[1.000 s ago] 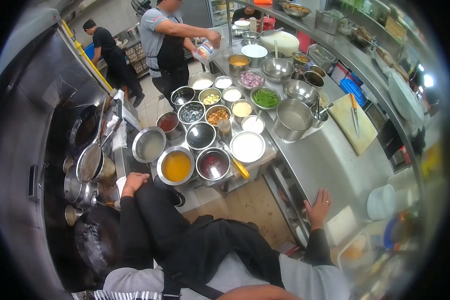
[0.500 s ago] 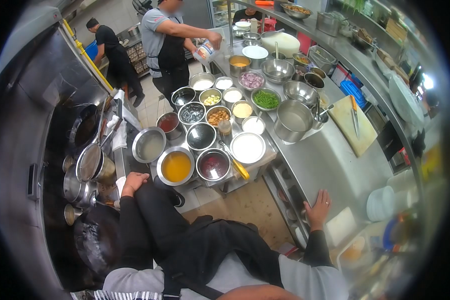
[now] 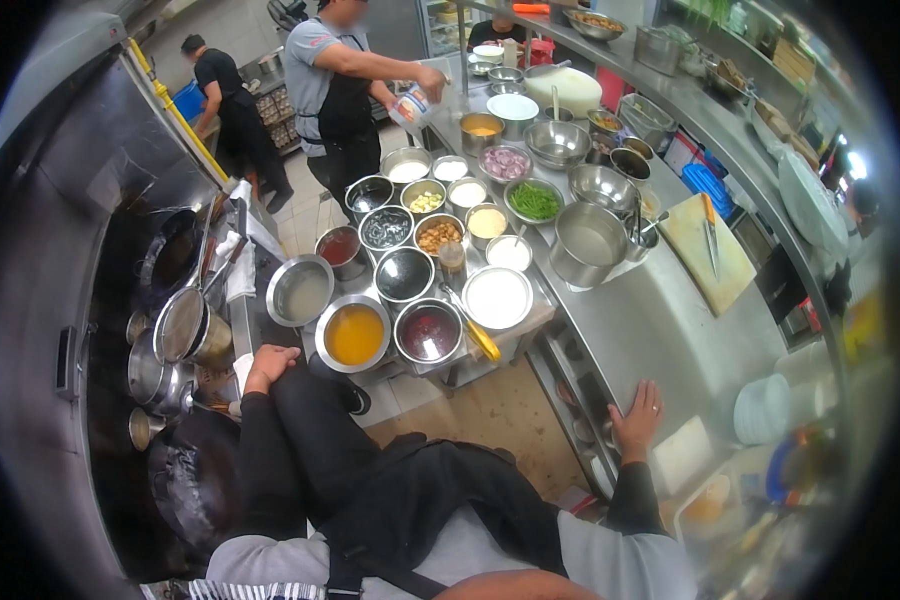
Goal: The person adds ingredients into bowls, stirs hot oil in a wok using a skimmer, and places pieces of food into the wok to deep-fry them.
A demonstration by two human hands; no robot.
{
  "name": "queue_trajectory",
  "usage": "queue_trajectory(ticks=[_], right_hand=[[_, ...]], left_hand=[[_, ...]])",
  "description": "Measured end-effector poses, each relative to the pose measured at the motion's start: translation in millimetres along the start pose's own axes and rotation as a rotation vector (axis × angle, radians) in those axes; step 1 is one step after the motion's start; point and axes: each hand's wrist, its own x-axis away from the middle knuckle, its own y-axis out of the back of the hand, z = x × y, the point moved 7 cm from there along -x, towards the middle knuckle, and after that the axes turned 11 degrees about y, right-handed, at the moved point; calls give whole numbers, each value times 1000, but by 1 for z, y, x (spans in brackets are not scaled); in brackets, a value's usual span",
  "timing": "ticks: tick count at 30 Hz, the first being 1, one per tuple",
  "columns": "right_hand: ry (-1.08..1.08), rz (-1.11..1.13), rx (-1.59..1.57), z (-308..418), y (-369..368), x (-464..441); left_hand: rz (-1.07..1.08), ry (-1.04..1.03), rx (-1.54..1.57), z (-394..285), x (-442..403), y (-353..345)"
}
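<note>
My left hand (image 3: 272, 368) rests by my raised knee, beside the stove edge, its fingers lying loosely and holding nothing that I can see. Just beyond it stand a bowl of orange liquid (image 3: 354, 335) and a metal bowl of cloudy liquid (image 3: 301, 292). My right hand (image 3: 637, 418) lies on the edge of the steel counter (image 3: 660, 345), fingers apart, with a ring on one. Nearby on that counter is a white block (image 3: 683, 452). A pot of dark red liquid (image 3: 428, 332) stands ahead, next to a yellow-handled tool (image 3: 482, 340).
Left, a dark wok (image 3: 195, 490) and several pans line the stove. A knife (image 3: 711, 240) lies on a cutting board (image 3: 715, 275) at right. Sliced green vegetables (image 3: 534, 202) and chopped onions (image 3: 504, 162) fill bowls. A person (image 3: 345, 90) tilts a clear container (image 3: 410, 105); another person (image 3: 228, 110) bends behind.
My hands stay where they were. At the back left, the bending person has shifted slightly. The person with the container keeps it tilted, and the whole view has moved a little.
</note>
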Motion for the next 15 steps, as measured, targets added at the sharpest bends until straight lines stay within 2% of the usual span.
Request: queue_trajectory(ticks=[15], right_hand=[[33, -42, -27, 1, 2, 2]], left_hand=[[-7, -29, -84, 9, -11, -1]])
